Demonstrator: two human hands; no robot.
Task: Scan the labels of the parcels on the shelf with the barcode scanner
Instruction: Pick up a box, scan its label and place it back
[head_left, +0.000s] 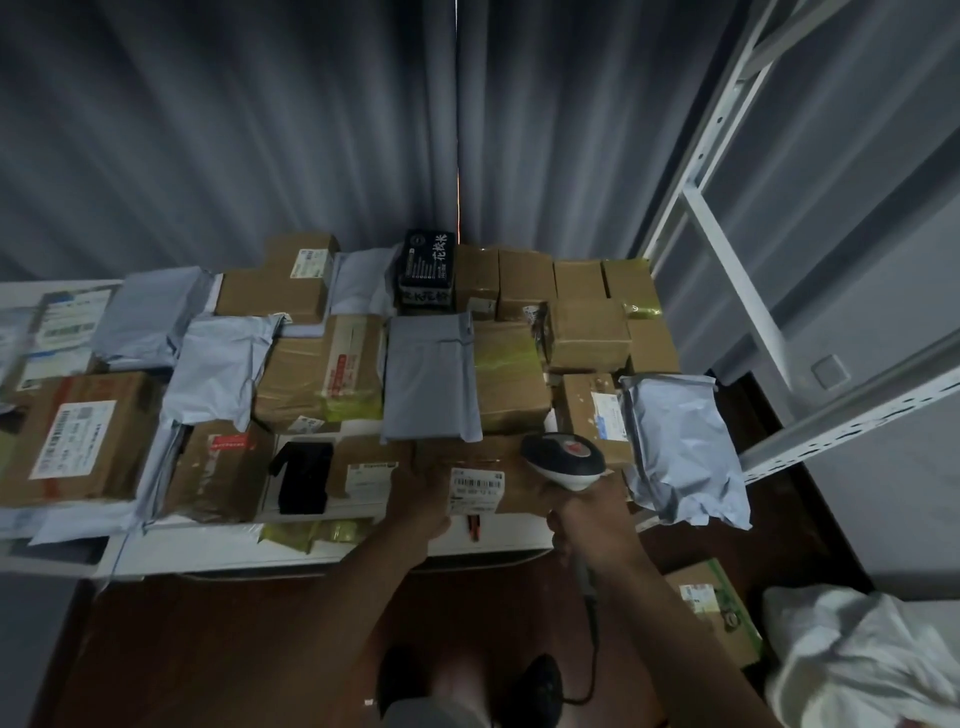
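The right hand (592, 525) is gripping the scanner (563, 460), aiming left at the label (477, 491) on the box (467, 467) the left hand (421, 499) is holding.

Parcel depot: labelled parcels (332, 374) crowd metal shelving (727, 249).

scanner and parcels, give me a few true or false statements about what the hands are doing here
1. The right hand grips the barcode scanner. True.
2. The left hand hangs idle, away from the parcels. False: it holds the brown box at the shelf's front edge.
3. That box shows a white barcode label facing up. True.
4. The scanner's head sits over the black box at the back. False: it is beside the white label, at the front.
5. A grey mailer bag lies right of the scanner. True.
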